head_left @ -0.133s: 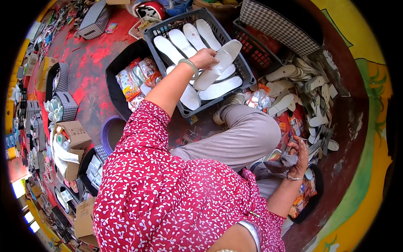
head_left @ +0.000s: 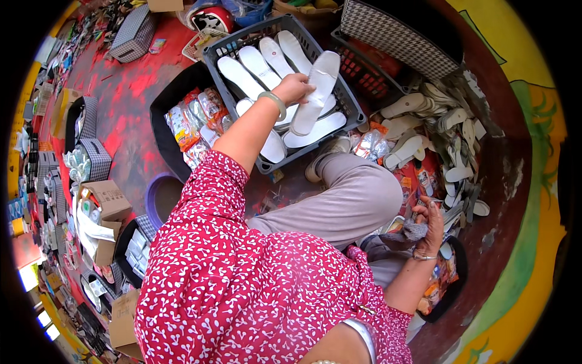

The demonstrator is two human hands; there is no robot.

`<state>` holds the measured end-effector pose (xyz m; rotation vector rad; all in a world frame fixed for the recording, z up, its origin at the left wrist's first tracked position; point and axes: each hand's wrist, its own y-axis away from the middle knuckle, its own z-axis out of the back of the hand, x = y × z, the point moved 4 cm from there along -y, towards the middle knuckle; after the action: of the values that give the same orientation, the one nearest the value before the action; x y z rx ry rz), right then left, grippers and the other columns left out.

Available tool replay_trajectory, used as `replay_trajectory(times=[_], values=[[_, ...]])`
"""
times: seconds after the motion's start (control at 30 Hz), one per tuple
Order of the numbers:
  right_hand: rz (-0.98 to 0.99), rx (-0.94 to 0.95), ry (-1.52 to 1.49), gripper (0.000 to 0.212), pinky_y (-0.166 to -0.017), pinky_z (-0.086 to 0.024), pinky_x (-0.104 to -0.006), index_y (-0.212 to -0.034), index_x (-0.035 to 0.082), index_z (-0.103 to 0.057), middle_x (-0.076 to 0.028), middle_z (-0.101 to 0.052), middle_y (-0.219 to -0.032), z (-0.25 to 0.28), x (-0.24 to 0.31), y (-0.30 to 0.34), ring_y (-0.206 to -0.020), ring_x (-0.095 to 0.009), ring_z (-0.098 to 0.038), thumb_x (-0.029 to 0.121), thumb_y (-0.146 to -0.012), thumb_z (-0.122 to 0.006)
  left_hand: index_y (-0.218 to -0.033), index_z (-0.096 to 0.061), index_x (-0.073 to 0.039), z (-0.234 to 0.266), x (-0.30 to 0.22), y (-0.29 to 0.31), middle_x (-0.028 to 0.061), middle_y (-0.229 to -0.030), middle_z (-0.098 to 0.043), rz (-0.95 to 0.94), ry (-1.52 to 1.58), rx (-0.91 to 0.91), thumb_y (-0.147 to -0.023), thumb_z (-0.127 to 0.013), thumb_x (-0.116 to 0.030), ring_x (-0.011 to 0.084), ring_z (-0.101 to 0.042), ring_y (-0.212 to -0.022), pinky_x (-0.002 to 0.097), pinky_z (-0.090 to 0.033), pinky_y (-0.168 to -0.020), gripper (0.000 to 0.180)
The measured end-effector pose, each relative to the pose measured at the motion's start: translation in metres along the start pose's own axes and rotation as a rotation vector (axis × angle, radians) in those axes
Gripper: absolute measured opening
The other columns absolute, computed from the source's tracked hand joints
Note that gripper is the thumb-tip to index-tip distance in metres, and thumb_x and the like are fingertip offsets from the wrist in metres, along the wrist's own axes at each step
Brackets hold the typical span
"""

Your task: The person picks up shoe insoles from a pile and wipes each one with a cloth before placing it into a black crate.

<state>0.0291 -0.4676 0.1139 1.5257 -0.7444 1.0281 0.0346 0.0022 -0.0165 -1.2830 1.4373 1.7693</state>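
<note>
My left hand (head_left: 293, 89), a bangle at its wrist, grips a white insole (head_left: 321, 82) by its edge above the grey plastic crate (head_left: 357, 114). Below it in the crate, white insoles (head_left: 240, 76) lie side by side in rows, some hidden by my arm and the held one. Low on the right, beside my bent knee, my right hand (head_left: 433, 225) has its fingers curled around a bunched grey cloth (head_left: 414, 232). Its fingertips point upward, and part of the cloth is hidden.
Loose insoles (head_left: 407, 151) are heaped right of the crate. A black bin (head_left: 162, 115) of packaged goods stands left of it, a purple bucket (head_left: 153, 200) nearer. Behind are a houndstooth box (head_left: 394, 37) and a second crate (head_left: 364, 67). Cardboard boxes (head_left: 109, 200) line the left.
My left hand has swung the insole to a steeper angle, its upper end shifting left. The right hand still holds the grey cloth in about the same place.
</note>
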Motion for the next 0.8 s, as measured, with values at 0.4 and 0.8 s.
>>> replay_trajectory(times=[0.4,0.8], values=[[-0.051,0.056,0.038,0.030,-0.046,-0.037,-0.0173,-0.106,-0.004,-0.055,-0.011,-0.064,-0.074,-0.015,0.001,-0.002,-0.046,-0.006,-0.047,0.023,-0.092,-0.052,-0.097,-0.048,0.002,-0.023,0.086,0.017,0.0121,-0.091,-0.051,0.114,1.200,-0.501,-0.086,-0.048,0.001,0.0231,-0.053,-0.079,0.0335,-0.055,-0.069,0.011],[-0.090,0.122,0.072,0.029,-0.045,-0.036,-0.0165,-0.104,-0.001,-0.058,-0.010,-0.065,-0.075,-0.017,-0.011,-0.001,-0.047,-0.005,-0.046,0.024,-0.090,-0.056,-0.120,-0.042,0.003,-0.089,0.137,-0.005,0.0176,-0.115,-0.042,0.331,1.467,-0.673,-0.088,-0.044,0.000,0.0333,-0.049,-0.102,0.0392,-0.055,-0.082,0.032]])
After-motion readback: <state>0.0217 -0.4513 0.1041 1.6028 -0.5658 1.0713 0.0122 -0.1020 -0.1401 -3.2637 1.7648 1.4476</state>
